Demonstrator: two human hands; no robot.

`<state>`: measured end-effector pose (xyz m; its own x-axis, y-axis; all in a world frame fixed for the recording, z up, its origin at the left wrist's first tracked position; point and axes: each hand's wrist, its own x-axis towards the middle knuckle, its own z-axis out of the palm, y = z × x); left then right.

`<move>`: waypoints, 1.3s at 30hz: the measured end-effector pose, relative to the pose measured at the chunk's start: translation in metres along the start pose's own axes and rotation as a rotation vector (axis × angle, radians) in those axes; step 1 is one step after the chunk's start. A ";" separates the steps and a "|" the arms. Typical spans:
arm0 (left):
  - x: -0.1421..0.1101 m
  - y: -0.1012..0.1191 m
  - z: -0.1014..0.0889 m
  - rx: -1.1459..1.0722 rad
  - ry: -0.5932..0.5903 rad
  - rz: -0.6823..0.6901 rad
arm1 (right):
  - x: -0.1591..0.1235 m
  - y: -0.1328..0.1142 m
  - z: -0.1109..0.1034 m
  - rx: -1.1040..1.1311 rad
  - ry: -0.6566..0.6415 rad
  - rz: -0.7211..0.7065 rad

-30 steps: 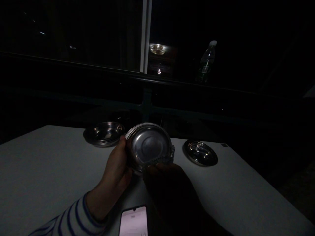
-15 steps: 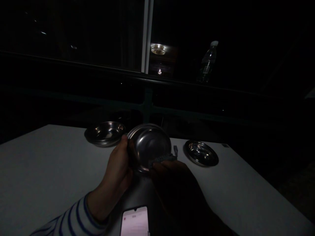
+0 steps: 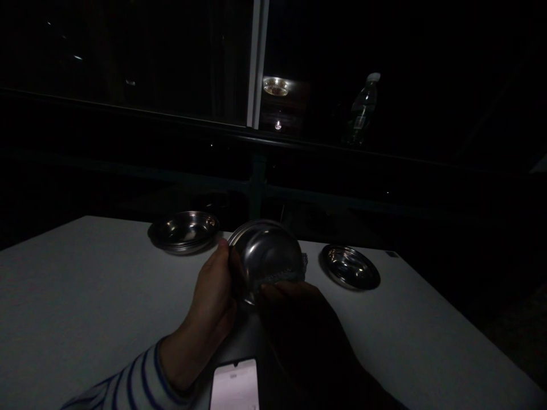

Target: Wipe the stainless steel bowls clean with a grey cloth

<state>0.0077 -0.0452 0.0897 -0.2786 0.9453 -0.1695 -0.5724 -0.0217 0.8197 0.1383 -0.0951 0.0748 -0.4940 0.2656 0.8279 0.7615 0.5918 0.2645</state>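
A shiny metal bowl is tilted up above the table, its rounded underside turned toward me. Gripping its left rim is my left hand, thumb along the edge, in a striped sleeve. My right hand, dark in shadow, presses a grey cloth against the lower right of the bowl; its fingers are closed on the cloth, and part of the cloth sticks out past the right rim. Left of the held bowl stands a stack of metal bowls. To the right another metal bowl sits upright.
The white table carries a lit phone near its front edge, below my hands. Behind the table, a plastic bottle stands by a dark window with a pale frame bar. The surroundings are very dim.
My left hand and the held bowl have shifted slightly right and down. My right hand has moved a little left, with the cloth now lying flatter against the bowl.
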 end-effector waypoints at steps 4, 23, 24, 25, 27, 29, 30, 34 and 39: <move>-0.001 0.002 0.003 -0.004 -0.002 -0.053 | 0.001 -0.001 0.000 0.000 -0.002 0.016; 0.000 0.014 0.004 -0.050 0.025 0.007 | -0.004 0.006 0.002 -0.055 -0.044 -0.098; 0.000 0.015 0.004 -0.057 0.030 -0.012 | -0.006 0.008 0.003 -0.063 -0.052 -0.109; 0.000 0.016 0.005 -0.063 0.031 -0.032 | -0.007 0.010 0.004 -0.061 -0.061 -0.116; -0.001 0.017 0.006 -0.065 0.032 -0.064 | -0.011 0.013 0.006 -0.042 -0.090 -0.108; -0.002 0.016 0.006 -0.055 0.039 -0.081 | -0.014 0.014 0.006 -0.016 -0.141 -0.072; -0.002 0.016 0.006 -0.048 0.045 -0.085 | -0.015 0.014 0.006 -0.005 -0.157 -0.054; -0.003 0.015 0.005 -0.038 0.035 -0.091 | -0.016 0.012 0.004 0.042 -0.144 -0.020; -0.002 0.014 0.005 -0.045 0.024 -0.069 | -0.006 0.010 -0.003 0.076 -0.064 -0.002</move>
<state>0.0038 -0.0455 0.1039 -0.2549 0.9371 -0.2383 -0.6248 0.0285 0.7802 0.1506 -0.0933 0.0741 -0.5232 0.3105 0.7937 0.7276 0.6476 0.2263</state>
